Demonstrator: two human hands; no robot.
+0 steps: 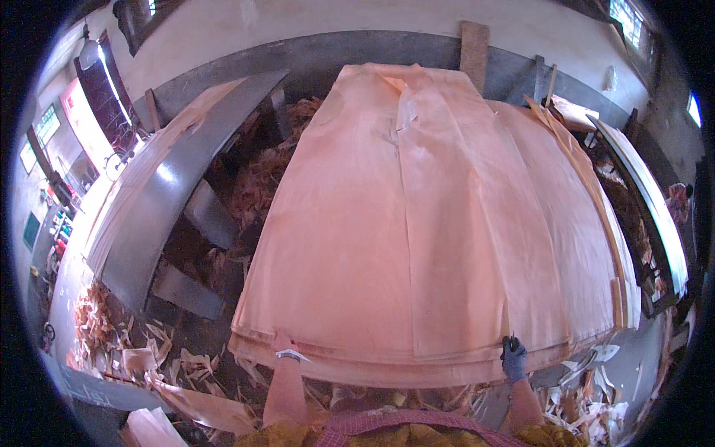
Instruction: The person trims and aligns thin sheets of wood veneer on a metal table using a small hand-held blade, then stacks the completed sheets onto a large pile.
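Evidently, the bare fingers of the left hand [285,344] and the curled, dark-gloved fingers of the right hand [514,360] are at the near edge of the pinkish wood sheets [342,246], though whether either set is gripping I cannot tell. Straight beyond the fingers, the overlapping sheets spread away toward the wall [313,22]; torn scraps [195,365] lie left of the left fingers, with a long grey panel [153,231] farther out.
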